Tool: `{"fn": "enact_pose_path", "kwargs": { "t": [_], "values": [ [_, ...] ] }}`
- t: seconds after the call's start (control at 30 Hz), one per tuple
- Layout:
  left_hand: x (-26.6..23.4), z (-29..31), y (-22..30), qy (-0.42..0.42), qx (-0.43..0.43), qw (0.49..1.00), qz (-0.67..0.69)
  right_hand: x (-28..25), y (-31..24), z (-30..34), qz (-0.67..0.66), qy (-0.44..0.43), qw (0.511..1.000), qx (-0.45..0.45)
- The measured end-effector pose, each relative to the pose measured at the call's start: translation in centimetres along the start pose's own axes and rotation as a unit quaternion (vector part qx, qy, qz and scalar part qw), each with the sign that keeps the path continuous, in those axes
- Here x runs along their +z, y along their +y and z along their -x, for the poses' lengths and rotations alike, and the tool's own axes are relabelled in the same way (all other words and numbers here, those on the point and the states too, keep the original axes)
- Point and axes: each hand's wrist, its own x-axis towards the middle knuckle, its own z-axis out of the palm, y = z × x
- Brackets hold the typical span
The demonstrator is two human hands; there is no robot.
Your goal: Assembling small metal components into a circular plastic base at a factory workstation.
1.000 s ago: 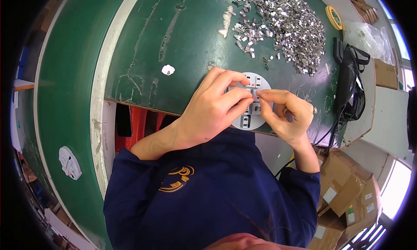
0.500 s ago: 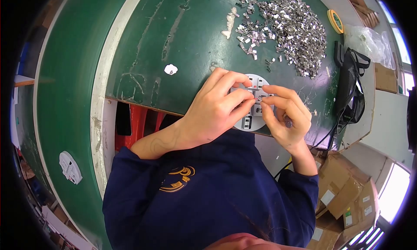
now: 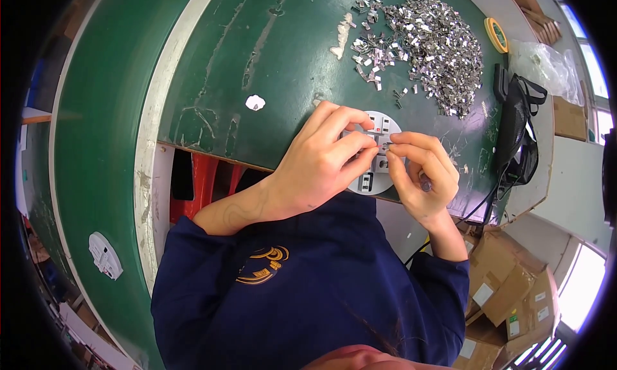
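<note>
Both hands are at work over a round, light grey piece [image 3: 380, 186] with raised blocks, which lies at the near edge of the green table [image 3: 276, 68]; clock directions here go from this piece, with twelve toward the top. The left hand [image 3: 321, 154] comes from about nine o'clock and covers a large part of the piece. Its thumb and forefinger are close together at the middle, but one cannot tell whether they pinch something. The right hand [image 3: 432, 177] is at four o'clock, with thumb and first fingers drawn near each other; what lies between these tips is too small to make out. Its other fingers are curled around a dark rounded thing [image 3: 426, 185], of which only the end shows. At one o'clock there is a heap of small metal clips [image 3: 437, 58], too dense to distinguish each one. A yellow roll of tape [image 3: 495, 35] is farther, between one and two. At three o'clock rests a black bag [image 3: 519, 135] with straps, its shape hard to read. Between four and five, open cardboard boxes [image 3: 501, 273] are partly hidden by the sleeve.
</note>
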Motion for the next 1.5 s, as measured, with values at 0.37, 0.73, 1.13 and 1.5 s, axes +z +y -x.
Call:
{"fn": "enact_pose_path", "kwargs": {
  "t": [0.37, 0.73, 1.13, 1.5],
  "values": [
    [0.2, -0.3, -0.3, -0.02, -0.01, 0.999, 0.039, -0.6, -0.1, -0.3, -0.012, -0.041, 0.998, 0.044],
    [0.0, -0.3, -0.3, -0.012, -0.006, 1.0, 0.016, -1.5, -1.1, -2.5, 0.076, -0.109, 0.991, -0.013],
    [-0.6, 0.0, -1.1, -0.017, -0.029, 0.998, 0.046, -0.5, 0.2, -2.9, 0.073, -0.159, 0.984, -0.028],
    [-0.9, -0.4, -1.2, -0.025, -0.034, 0.999, 0.021, 0.0, 0.1, -3.9, 0.054, -0.198, 0.979, 0.007]
  ]
}}
